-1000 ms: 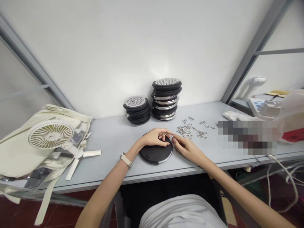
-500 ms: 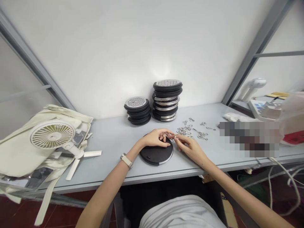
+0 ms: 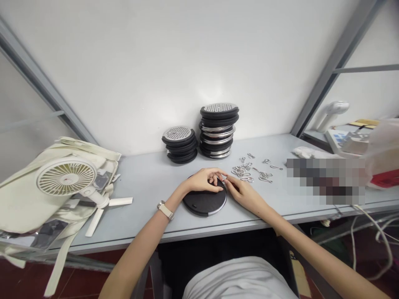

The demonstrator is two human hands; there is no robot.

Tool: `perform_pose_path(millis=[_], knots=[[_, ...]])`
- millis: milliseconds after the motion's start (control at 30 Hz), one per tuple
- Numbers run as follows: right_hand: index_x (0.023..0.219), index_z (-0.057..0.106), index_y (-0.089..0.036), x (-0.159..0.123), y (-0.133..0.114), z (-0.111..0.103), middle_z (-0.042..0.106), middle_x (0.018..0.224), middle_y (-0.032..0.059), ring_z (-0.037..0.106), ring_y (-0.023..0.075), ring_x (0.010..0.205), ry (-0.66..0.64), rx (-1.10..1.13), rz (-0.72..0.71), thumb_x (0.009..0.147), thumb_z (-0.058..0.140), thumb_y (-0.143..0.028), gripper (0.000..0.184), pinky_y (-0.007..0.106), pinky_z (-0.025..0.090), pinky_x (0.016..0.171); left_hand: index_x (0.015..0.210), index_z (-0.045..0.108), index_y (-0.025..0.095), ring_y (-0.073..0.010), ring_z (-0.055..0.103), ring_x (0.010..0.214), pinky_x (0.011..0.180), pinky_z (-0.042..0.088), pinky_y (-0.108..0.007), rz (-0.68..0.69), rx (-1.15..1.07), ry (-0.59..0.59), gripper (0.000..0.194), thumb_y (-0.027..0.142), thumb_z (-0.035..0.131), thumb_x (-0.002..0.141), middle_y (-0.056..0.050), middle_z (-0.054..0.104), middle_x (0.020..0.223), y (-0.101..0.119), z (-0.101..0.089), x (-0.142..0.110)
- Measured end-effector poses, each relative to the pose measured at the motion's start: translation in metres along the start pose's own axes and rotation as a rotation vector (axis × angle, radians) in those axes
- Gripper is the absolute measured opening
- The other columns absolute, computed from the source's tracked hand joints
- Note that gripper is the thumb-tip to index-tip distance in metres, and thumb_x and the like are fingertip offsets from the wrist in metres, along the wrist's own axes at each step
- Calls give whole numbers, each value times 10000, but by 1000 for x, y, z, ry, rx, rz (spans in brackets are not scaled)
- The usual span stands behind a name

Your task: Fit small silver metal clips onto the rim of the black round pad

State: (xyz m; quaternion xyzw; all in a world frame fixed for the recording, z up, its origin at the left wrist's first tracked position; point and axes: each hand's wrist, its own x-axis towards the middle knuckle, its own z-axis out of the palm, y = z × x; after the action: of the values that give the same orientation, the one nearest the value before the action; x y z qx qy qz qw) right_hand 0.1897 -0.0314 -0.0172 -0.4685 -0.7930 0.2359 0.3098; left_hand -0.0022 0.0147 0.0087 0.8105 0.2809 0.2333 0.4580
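Observation:
A round black disc [image 3: 208,202] with a silvery strip along part of its rim lies flat on the grey table in front of me. My left hand [image 3: 204,181] rests over its upper part, fingers curled around the far right edge. At that same edge, my right hand [image 3: 245,194] pinches a small metal clip [image 3: 223,181], mostly covered by the fingertips. Whether the clip is joined to the disc I cannot tell. Several loose metal clips [image 3: 240,171] are scattered just beyond my right hand.
Against the wall stand a short stack [image 3: 180,145] and a taller stack [image 3: 217,137] of round, perforated-top pieces. To the left, a white fan [image 3: 67,177] lies on a cream bag [image 3: 18,195]. A white cloth [image 3: 307,153] and a blurred-out patch are at right.
My right hand has shifted slightly left, bringing its fingertips closer against the disc's edge and my left fingers. My left hand and the disc have stayed nearly in place.

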Motion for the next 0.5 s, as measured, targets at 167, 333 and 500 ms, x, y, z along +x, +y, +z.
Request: perform_pose_path(millis=[167, 333, 500], knots=[[864, 605, -201, 2, -2, 1, 650, 704, 32, 565, 156, 583, -35, -92, -12, 944, 312, -370, 347, 250, 347, 579, 1183, 562, 151, -67, 503, 674, 603, 351, -214, 15, 5, -1, 513, 215, 686, 689, -49, 597, 928, 2, -1, 0], [774, 557, -191, 0, 0, -1, 596, 614, 11, 525, 137, 526, -80, -110, -33, 949, 284, -368, 369, 239, 331, 542, 1186, 567, 153, -62, 501, 650, 603, 347, -211, 13, -41, -17, 503, 203, 680, 698, -27, 597, 844, 3, 0, -1], [811, 513, -199, -4, 3, 0, 598, 666, 26, 545, 151, 593, -85, -161, -53, 939, 288, -311, 282, 249, 361, 594, 1176, 572, 140, -52, 475, 636, 638, 388, -217, -9, -111, -5, 519, 199, 699, 677, -31, 593, 864, 0, 1, 0]])
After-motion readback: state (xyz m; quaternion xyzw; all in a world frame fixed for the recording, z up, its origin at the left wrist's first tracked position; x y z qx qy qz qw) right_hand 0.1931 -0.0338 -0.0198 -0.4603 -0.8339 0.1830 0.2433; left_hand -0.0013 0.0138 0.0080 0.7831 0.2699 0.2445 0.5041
